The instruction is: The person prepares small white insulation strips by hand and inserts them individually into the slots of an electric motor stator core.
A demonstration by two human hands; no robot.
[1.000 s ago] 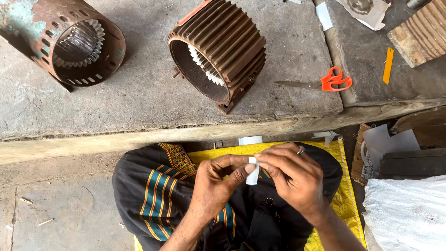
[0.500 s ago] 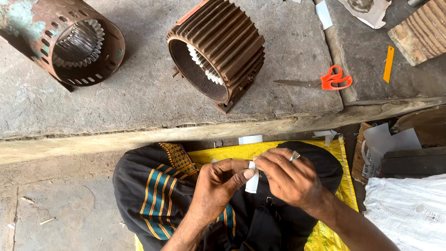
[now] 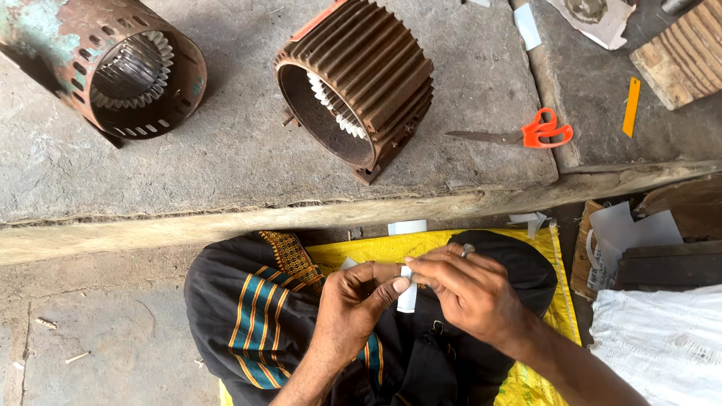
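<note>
1. Two hands meet over the lap, near the bottom centre. Left hand (image 3: 353,308) and right hand (image 3: 466,293) both pinch one small white paper strip (image 3: 407,297) between thumb and fingertips; the other fingers are loosely curled.
2. Strip position: upright between the two hands, its lower end hanging free over the dark striped cloth (image 3: 256,316) on the knees. A ring shows on a right-hand finger.
3. Under the legs: a yellow sheet (image 3: 556,301). More white paper scraps lie at its far edge.
4. Far side, on the stone slab (image 3: 226,173): a finned rusty motor shell (image 3: 357,83) with white slips standing in its inner slots; further left, a second rusty shell (image 3: 128,64) with a slotted core.
5. Orange-handled scissors (image 3: 538,131) lie right of the finned shell, well apart from the hands.
6. Judgement on handling: the paper looks thin and stiff. Grip close to the bend line with both thumbs, keep the edges parallel, press evenly so the crease runs straight and does not tear.
</note>
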